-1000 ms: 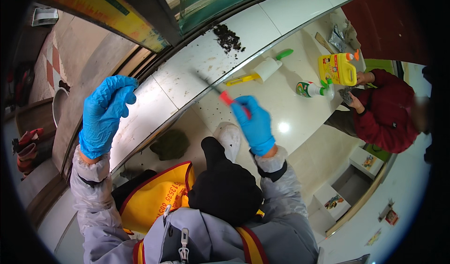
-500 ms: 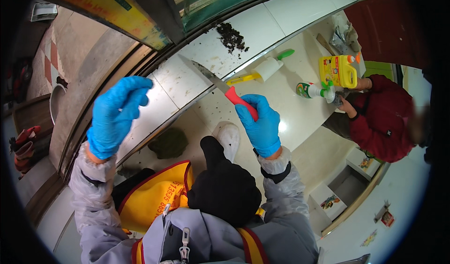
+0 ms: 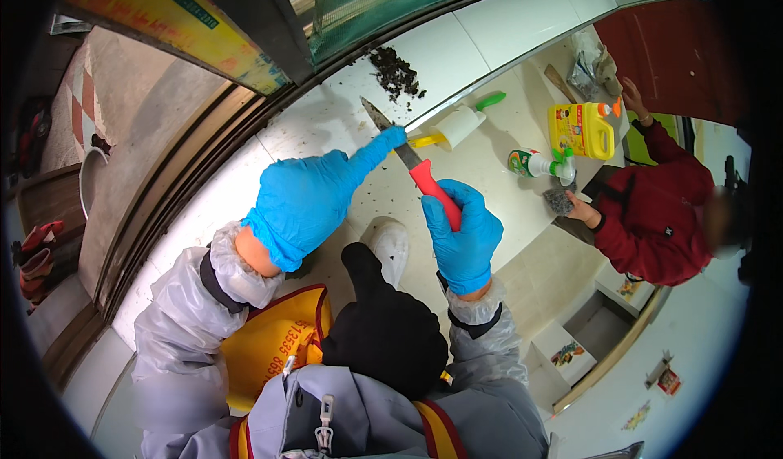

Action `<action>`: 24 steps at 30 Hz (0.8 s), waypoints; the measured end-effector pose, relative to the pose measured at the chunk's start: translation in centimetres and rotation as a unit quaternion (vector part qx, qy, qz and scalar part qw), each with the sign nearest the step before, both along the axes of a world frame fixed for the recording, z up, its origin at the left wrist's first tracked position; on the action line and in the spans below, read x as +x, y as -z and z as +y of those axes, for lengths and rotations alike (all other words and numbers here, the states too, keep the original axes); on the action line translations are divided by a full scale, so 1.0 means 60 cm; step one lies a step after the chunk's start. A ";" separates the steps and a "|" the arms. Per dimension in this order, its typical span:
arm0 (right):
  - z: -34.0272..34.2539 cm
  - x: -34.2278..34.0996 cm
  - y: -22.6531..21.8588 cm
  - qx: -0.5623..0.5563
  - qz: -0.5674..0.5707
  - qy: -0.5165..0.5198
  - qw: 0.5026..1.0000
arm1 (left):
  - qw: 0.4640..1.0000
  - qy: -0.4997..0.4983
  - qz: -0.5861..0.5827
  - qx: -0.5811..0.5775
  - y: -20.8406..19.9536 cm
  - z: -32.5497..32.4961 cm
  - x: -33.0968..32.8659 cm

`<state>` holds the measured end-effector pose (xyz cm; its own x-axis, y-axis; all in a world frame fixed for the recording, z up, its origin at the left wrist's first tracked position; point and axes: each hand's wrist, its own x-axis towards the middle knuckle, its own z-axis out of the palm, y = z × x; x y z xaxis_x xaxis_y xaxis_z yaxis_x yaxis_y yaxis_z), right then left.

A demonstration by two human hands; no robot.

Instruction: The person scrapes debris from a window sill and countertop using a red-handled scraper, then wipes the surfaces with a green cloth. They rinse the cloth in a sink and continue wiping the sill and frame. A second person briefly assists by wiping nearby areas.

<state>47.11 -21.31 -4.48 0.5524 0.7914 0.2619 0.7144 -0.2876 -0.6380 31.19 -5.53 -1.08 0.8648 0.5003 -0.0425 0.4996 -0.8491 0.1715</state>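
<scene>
Right hand [image 3: 467, 237] gripping red-handled knife [image 3: 423, 174]; left hand [image 3: 307, 198] at its blade [image 3: 376, 115], can't tell if pinching; dirt pile [image 3: 394, 72] far side

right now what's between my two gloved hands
The red-handled knife, in the head view: the right hand grips its handle, and the left hand extends a finger to its blade, though actual contact is unclear.

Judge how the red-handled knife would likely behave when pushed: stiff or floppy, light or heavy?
The knife is probably stiff: its blade looks straight either side of the left hand. It seems fairly light: the blade is narrow, and only the right hand grips it.
</scene>
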 end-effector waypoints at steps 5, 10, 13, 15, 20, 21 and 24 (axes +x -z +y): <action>-0.002 0.009 -0.001 0.012 -0.016 0.014 1.000 | 0.999 -0.023 -0.008 0.034 0.015 0.018 0.011; -0.003 0.017 0.001 0.025 -0.037 0.015 0.999 | 0.997 -0.046 -0.005 0.061 0.031 0.034 0.016; -0.008 0.023 0.000 0.056 -0.003 0.042 0.998 | 0.992 -0.112 0.015 0.053 0.034 0.042 0.014; -0.012 0.024 -0.002 0.031 -0.023 0.040 0.998 | 0.988 -0.117 -0.076 0.065 0.032 0.044 0.010; -0.023 0.025 -0.004 -0.035 0.022 0.028 0.999 | 0.960 -0.110 -0.255 -0.027 0.025 0.045 0.014; -0.025 0.024 -0.004 -0.045 0.039 0.045 0.997 | 0.960 -0.107 -0.255 -0.038 0.022 0.045 0.016; -0.031 0.023 0.012 -0.049 0.136 0.076 0.987 | 0.959 -0.087 -0.262 -0.066 0.017 0.050 0.015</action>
